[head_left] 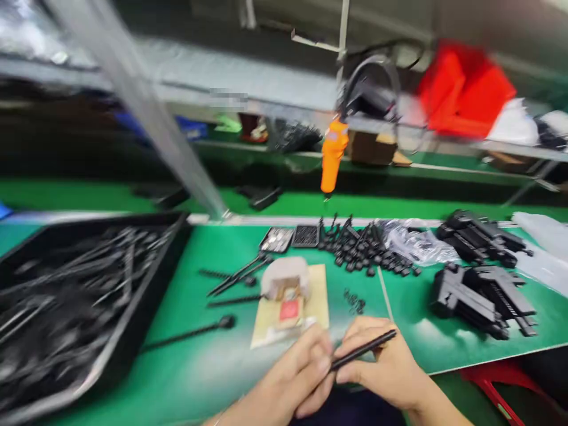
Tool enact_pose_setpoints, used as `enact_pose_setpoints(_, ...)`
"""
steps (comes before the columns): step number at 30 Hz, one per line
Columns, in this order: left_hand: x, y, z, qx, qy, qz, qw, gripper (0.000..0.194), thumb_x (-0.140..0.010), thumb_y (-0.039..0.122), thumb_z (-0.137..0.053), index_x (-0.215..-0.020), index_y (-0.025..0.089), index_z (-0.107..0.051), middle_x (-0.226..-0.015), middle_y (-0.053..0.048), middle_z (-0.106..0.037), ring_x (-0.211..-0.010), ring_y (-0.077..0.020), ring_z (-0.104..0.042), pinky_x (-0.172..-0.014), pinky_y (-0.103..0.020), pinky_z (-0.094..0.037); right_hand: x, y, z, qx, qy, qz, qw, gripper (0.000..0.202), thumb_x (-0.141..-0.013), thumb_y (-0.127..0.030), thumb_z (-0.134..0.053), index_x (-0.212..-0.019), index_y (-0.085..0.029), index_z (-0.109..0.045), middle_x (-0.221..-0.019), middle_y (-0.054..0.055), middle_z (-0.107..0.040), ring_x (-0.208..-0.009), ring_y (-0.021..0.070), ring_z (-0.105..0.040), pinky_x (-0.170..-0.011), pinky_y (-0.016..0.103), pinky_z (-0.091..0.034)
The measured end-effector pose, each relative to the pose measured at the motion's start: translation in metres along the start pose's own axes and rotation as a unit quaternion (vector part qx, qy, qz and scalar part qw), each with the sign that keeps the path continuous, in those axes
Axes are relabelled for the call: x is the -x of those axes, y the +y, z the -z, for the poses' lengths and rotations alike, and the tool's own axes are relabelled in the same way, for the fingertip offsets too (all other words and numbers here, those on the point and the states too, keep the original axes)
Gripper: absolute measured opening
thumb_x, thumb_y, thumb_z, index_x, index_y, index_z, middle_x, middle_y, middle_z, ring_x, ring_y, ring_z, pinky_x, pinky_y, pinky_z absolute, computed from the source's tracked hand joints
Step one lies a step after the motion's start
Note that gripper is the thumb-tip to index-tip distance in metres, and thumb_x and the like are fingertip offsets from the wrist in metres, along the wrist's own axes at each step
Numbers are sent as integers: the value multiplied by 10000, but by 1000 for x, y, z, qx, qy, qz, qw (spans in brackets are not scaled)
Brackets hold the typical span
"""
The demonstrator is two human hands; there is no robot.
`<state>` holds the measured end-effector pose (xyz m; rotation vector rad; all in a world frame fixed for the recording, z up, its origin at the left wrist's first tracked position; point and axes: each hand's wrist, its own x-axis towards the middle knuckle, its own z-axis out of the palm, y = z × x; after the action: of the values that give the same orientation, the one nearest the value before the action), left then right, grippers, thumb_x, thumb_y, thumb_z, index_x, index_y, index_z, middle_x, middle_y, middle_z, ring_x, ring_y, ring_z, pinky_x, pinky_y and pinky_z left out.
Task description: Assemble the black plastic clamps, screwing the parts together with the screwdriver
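Both of my hands meet low in the middle of the head view, over the near edge of the green table (195, 384). A slim black rod (366, 349) lies across them, pointing up to the right. My left hand (306, 370) closes round its lower end and hides it. My right hand (377, 361) pinches the rod near its middle. Just beyond the hands is a yellowish sheet (317, 290) bearing a whitish round holder (286, 272) with a red patch (289, 310). Black rods with knobbed ends (190, 336) lie to the left of it.
A black tray (115, 331) of blurred dark parts fills the left side. An orange electric screwdriver (333, 155) hangs above the table. Small black parts (355, 245) are heaped at the back, and black housings (488, 296) lie at right. A slanting metal post (164, 136) rises at left.
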<state>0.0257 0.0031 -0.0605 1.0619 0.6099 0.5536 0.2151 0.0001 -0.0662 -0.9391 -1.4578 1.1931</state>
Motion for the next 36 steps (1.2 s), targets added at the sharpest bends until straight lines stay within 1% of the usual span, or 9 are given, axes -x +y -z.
enact_pose_setpoints(3,-3,-1,-5,60,-37,-52,996,376,-994,579,-475,-960,211,-402,-609,111,-329,-448,-51,-214,-436,-188,-161,0,-10,-2,19,-13,27,999,166,-858,-397,-802,-846,-231,-792,-766,17,-692,-707,139,-668,-678,214,-561)
enact_pose_setpoints(6,-3,1,-2,105,-5,-71,992,421,-946,603,-555,-1026,216,-410,-770,43,-505,-542,-69,-435,-512,-198,-331,1,-17,5,71,-11,52,996,77,-885,-339,-786,-887,-262,-790,-752,4,-689,-662,129,-650,-634,205,-563)
enact_pose_setpoints(9,1,-4,0,139,24,-69,988,430,-863,496,-743,-1047,191,-503,-860,-31,-656,-765,-130,-621,-701,-247,-467,2,-21,10,113,1,80,990,36,-890,-303,-784,-907,-270,-783,-757,-6,-693,-645,118,-641,-599,183,-555)
enact_pose_setpoints(14,2,-14,0,194,66,-49,978,355,-702,345,-912,-905,164,-683,-658,35,-674,-597,-90,-610,-623,-200,-469,0,-23,0,99,-36,104,989,76,-909,-295,-767,-984,-286,-773,-813,-15,-703,-660,104,-669,-616,161,-566)
enact_pose_setpoints(17,1,-17,2,194,99,-48,975,362,-664,310,-935,-916,158,-725,-689,10,-724,-606,-111,-648,-622,-217,-511,0,-21,-5,125,-45,116,984,72,-934,-298,-739,-1001,-279,-754,-816,-14,-698,-654,107,-672,-597,171,-566)
enact_pose_setpoints(22,1,-19,1,193,181,-71,962,313,-711,321,-901,-926,165,-737,-734,2,-762,-680,-140,-715,-711,-252,-591,3,-10,-11,292,10,263,920,84,-980,-175,-648,-1033,-183,-713,-772,47,-682,-604,150,-637,-528,247,-515)
enact_pose_setpoints(27,4,-18,-2,107,204,-82,970,340,-688,284,-907,-965,156,-755,-847,-49,-783,-769,-186,-750,-743,-270,-630,5,-7,-15,348,4,311,884,242,-965,-19,-511,-1115,-128,-667,-806,99,-678,-671,185,-635,-555,275,-531)
enact_pose_setpoints(32,14,-19,10,-124,268,-180,938,160,-864,213,-736,-1015,169,-759,-1018,-86,-758,-890,-201,-735,-813,-280,-625,6,-6,-14,241,-52,221,943,350,-935,35,-486,-1152,-155,-686,-945,96,-683,-841,161,-679,-714,248,-600)
enact_pose_setpoints(36,18,-15,12,-320,236,-266,878,245,-930,93,-583,-1139,174,-680,-1019,-76,-726,-930,-173,-690,-844,-264,-582,0,-8,-16,63,-28,-3,998,170,-888,-215,-750,-1052,-185,-715,-926,52,-695,-752,143,-719,-693,212,-626)
